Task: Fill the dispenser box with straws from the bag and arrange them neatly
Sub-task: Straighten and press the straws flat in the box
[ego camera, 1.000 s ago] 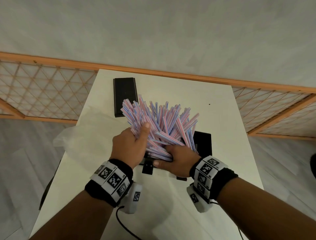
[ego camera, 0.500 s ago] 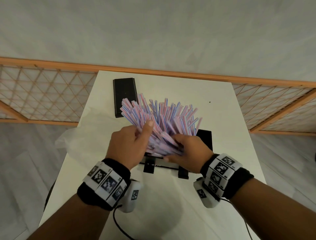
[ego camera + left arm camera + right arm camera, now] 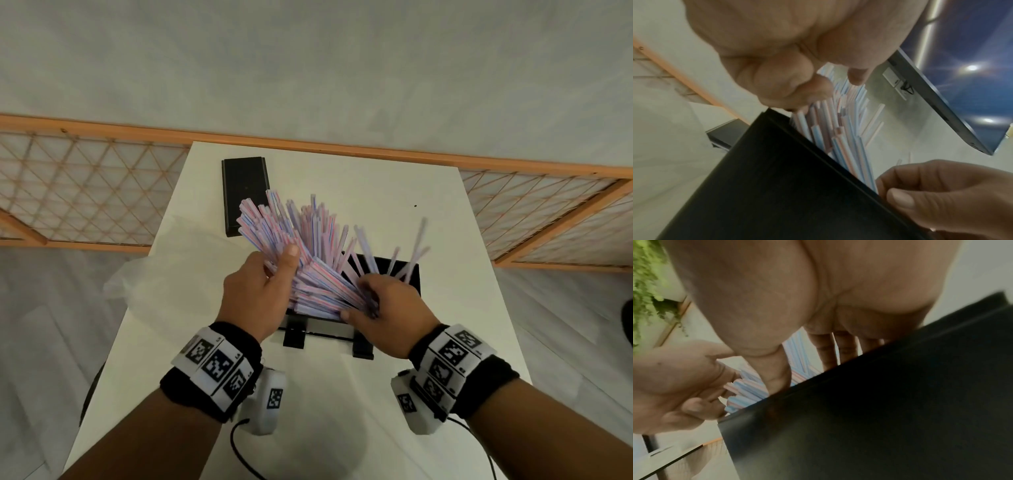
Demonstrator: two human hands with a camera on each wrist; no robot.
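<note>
A thick fan of pink, blue and white striped straws (image 3: 308, 260) stands in the black dispenser box (image 3: 407, 274) on the white table (image 3: 342, 411). My left hand (image 3: 263, 284) grips the left part of the bundle, thumb up against the straws. At the bundle's lower right end my right hand (image 3: 383, 305) holds the straws, fingers curled among them. A few loose straws (image 3: 416, 240) lean away to the right, blurred. In the left wrist view the straws (image 3: 840, 139) rise behind the box wall (image 3: 777, 178). The right wrist view shows the box wall (image 3: 879, 402) and straw ends (image 3: 748, 391).
The black box lid (image 3: 245, 192) lies at the table's far left. A clear plastic bag (image 3: 164, 274) lies crumpled at the left edge. A wooden lattice rail (image 3: 85, 185) runs behind the table. Wrist camera cables (image 3: 239, 452) hang near the front.
My right hand has slid right along the box and the bundle has spread. A few straws have tipped away to the right. The left hand keeps its grip.
</note>
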